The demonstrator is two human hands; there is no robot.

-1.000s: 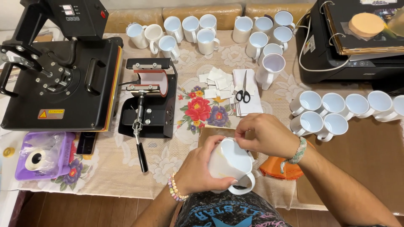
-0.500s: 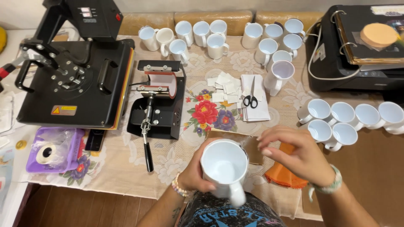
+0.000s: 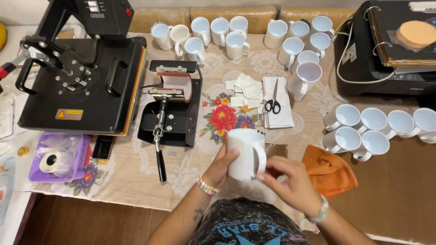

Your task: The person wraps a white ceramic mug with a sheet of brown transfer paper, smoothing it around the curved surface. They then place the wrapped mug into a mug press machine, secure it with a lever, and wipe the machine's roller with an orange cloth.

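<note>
A white mug (image 3: pixel 244 152) stands upright near the table's front edge, its handle turned to the right. My left hand (image 3: pixel 221 165) grips the mug's left side. My right hand (image 3: pixel 290 181) is just right of the handle, fingertips touching it. A small black mug press (image 3: pixel 171 105) with a red heating band sits to the left of the mug, its lever pointing toward me.
A large black flat heat press (image 3: pixel 77 77) fills the left. Several white mugs stand at the back (image 3: pixel 236 36) and the right (image 3: pixel 363 131). Scissors (image 3: pixel 273 102) lie on paper sheets. An orange cloth (image 3: pixel 329 170), a black printer (image 3: pixel 386 50) and a purple tray (image 3: pixel 59 156) are also here.
The mug went from tilted, mouth toward me, to upright and farther out over the table. My right hand came down from above it to its handle.
</note>
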